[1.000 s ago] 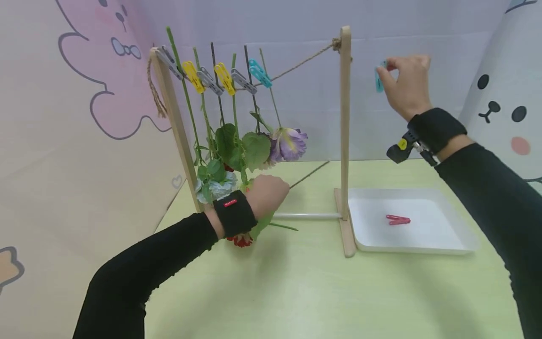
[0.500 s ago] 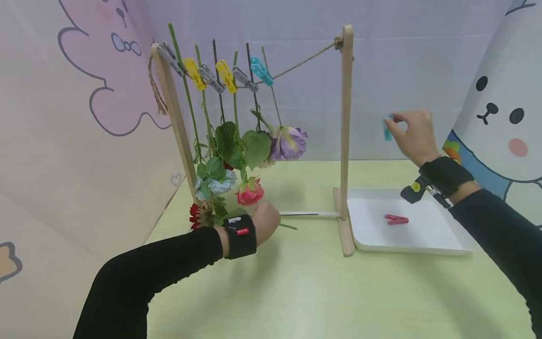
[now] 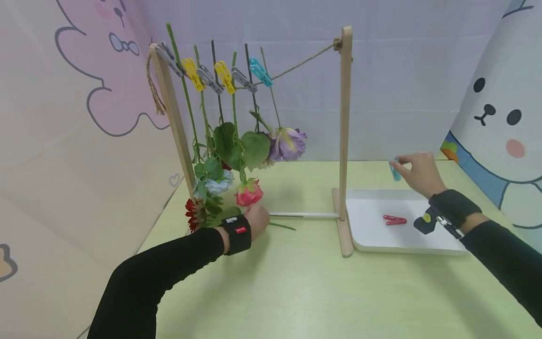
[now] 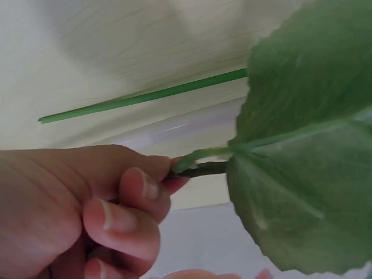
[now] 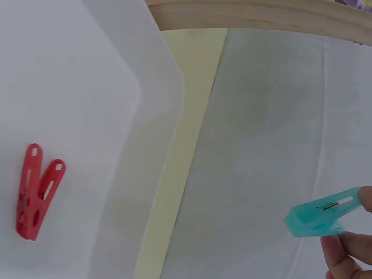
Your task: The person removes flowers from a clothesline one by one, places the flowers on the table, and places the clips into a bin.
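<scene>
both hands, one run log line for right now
left hand: pinches flower stem | right hand: pinches turquoise clothespin | red clothespin: in white tray

One wide view, two close ones

The head camera looks forward and down from well back, framing the whole wooden rack (image 3: pixel 345 122). The left wrist camera faces the left hand (image 4: pixel 64 197) at close range, with a leaf (image 4: pixel 308 174) large at right (the head view shares that hand, seen from its back). The right wrist camera looks sideways past the white tray (image 5: pixel 75 104); it and the head view share the tray, the red clothespin (image 5: pixel 29 215) and the turquoise clothespin (image 5: pixel 308 222).
</scene>
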A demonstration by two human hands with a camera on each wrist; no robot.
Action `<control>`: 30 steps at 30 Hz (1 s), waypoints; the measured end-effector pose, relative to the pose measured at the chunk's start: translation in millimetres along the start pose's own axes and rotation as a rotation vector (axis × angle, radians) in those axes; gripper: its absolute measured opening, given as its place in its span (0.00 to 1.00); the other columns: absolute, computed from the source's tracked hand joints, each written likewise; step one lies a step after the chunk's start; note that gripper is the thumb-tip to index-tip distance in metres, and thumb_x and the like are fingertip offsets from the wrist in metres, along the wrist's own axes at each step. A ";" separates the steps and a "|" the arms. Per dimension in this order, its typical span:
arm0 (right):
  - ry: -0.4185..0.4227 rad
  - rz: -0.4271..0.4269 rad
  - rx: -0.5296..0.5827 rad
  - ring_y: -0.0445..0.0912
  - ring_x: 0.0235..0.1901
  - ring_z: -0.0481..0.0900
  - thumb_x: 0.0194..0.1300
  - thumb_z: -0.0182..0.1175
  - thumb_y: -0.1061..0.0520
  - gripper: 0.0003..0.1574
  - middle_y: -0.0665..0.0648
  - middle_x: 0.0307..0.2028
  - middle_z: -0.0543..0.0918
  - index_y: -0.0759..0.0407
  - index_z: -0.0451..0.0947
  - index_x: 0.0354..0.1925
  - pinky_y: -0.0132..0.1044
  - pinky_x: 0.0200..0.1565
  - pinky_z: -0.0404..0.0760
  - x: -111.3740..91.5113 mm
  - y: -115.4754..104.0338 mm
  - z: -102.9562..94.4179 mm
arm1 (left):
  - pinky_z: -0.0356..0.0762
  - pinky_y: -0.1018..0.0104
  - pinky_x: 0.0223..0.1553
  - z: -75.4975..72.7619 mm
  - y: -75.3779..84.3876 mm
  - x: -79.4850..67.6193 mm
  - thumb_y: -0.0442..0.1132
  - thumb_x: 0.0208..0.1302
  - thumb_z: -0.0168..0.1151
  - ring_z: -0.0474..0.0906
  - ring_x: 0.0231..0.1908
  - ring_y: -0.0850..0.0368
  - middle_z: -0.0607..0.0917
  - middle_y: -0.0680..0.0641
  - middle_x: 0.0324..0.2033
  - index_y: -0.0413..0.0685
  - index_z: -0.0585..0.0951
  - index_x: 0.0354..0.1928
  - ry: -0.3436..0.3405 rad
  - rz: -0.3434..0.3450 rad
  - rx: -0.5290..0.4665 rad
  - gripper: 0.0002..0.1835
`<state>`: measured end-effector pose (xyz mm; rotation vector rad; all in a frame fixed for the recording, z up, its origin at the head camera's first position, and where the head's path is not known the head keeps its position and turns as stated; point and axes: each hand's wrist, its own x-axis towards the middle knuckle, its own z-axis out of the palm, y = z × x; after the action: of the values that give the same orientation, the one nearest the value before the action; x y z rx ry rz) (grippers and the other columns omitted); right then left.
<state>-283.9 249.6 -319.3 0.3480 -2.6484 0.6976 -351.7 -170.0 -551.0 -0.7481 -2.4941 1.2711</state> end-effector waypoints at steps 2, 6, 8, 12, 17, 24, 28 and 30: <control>-0.053 0.011 -0.006 0.68 0.47 0.66 0.66 0.53 0.58 0.22 0.77 0.44 0.76 0.78 0.74 0.47 0.64 0.51 0.62 -6.0 4.9 2.7 | 0.56 0.61 0.12 20.6 5.2 9.0 0.29 0.48 0.51 0.60 0.14 0.61 0.66 0.57 0.10 0.54 0.70 0.10 0.027 0.006 -0.015 0.15; -0.187 0.056 -0.032 0.68 0.47 0.68 0.67 0.53 0.54 0.27 0.77 0.48 0.74 0.78 0.72 0.50 0.61 0.48 0.67 -16.4 13.1 6.1 | 0.56 0.58 0.12 81.8 25.3 38.4 0.35 0.49 0.55 0.61 0.14 0.60 0.67 0.56 0.09 0.53 0.71 0.09 0.071 0.009 -0.068 0.14; -0.269 0.088 -0.053 0.69 0.46 0.69 0.67 0.53 0.51 0.29 0.78 0.46 0.75 0.78 0.71 0.51 0.60 0.46 0.69 -21.8 16.7 6.4 | 0.59 0.57 0.13 112.0 37.3 53.1 0.36 0.51 0.55 0.63 0.14 0.59 0.69 0.56 0.10 0.54 0.72 0.10 0.049 0.019 -0.085 0.15; -0.400 0.114 -0.075 0.68 0.45 0.71 0.65 0.55 0.52 0.29 0.77 0.45 0.77 0.78 0.71 0.50 0.60 0.46 0.71 -31.6 24.6 7.0 | 0.60 0.55 0.12 163.8 55.1 75.7 0.36 0.50 0.55 0.64 0.15 0.59 0.69 0.57 0.11 0.57 0.71 0.10 0.062 0.036 -0.136 0.15; -0.554 0.086 -0.085 0.61 0.39 0.77 0.61 0.58 0.53 0.24 0.71 0.38 0.81 0.75 0.77 0.44 0.54 0.42 0.75 -40.6 30.5 11.0 | 0.60 0.54 0.13 195.6 61.3 82.9 0.36 0.48 0.57 0.65 0.15 0.57 0.70 0.57 0.11 0.59 0.69 0.08 0.170 0.027 -0.192 0.16; -0.647 -0.005 -0.104 0.53 0.33 0.79 0.56 0.63 0.54 0.18 0.62 0.32 0.84 0.69 0.82 0.36 0.50 0.39 0.77 -51.5 35.2 18.3 | 0.58 0.58 0.14 180.5 58.4 66.5 0.36 0.48 0.58 0.64 0.16 0.58 0.69 0.56 0.10 0.58 0.70 0.09 0.161 0.039 -0.194 0.15; -0.675 -0.003 -0.115 0.52 0.33 0.79 0.55 0.64 0.52 0.19 0.60 0.31 0.84 0.69 0.82 0.35 0.51 0.40 0.76 -56.7 40.5 23.7 | 0.57 0.57 0.12 164.6 56.3 58.8 0.37 0.48 0.58 0.63 0.14 0.58 0.68 0.56 0.09 0.57 0.70 0.09 0.202 0.044 -0.229 0.15; -0.694 0.013 -0.121 0.51 0.33 0.78 0.55 0.64 0.50 0.20 0.59 0.31 0.84 0.68 0.82 0.35 0.50 0.40 0.76 -58.8 42.5 26.7 | 0.56 0.57 0.11 159.5 55.5 57.1 0.37 0.47 0.59 0.62 0.13 0.57 0.67 0.56 0.09 0.58 0.70 0.08 0.242 0.049 -0.255 0.15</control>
<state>-252.9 280.0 -383.3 0.6314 -3.3239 0.4700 -449.9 -220.5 -690.8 -0.9636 -2.4741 0.8260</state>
